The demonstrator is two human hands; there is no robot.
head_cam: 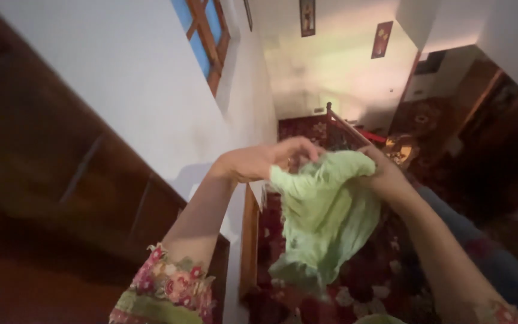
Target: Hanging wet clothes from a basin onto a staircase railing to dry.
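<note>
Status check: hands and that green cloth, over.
Left hand and right hand both grip the light green cloth at its top. Cloth hangs bunched, mid-air. Nothing between hands.

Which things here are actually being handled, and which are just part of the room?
In hand: light green cloth, gripped along its top edge by left hand and right hand.

Just around: window, wall pictures, patterned red carpet, dark wooden furniture.
</note>
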